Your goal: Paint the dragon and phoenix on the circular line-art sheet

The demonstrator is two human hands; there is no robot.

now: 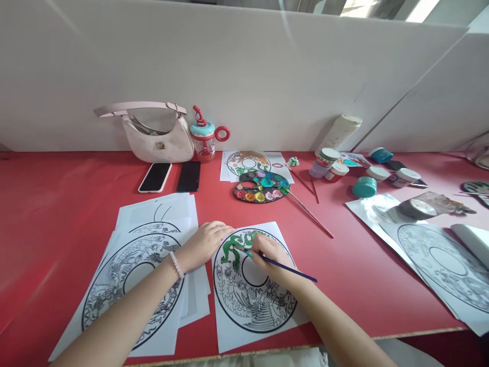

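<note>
My right hand (pixel 269 255) pinches a paintbrush (pixel 292 268) with a dark blue handle, its tip down on a green dragon near the top of a printed picture sheet (pixel 250 306). The sheet shows a ring of line-drawn dragons and phoenixes; only the upper part is green. My left hand (pixel 208 242), with a beaded bracelet at the wrist, lies flat with fingers stretched toward the sheet's upper left edge. Under my left forearm is a stack of similar uncoloured sheets (pixel 153 331). Beyond my hands sits a black paint palette (pixel 246 194) with several colours, another brush (pixel 311 214) resting on it.
At the back stand a pale handbag (pixel 160 145), a cup with a straw lid (pixel 204 140) and a partly coloured sheet (pixel 225 173). Two phones (pixel 155 177) lie before the bag. Several paint jars (pixel 364 187) and a white bottle (pixel 340 133) are at right, near more sheets (pixel 428 275).
</note>
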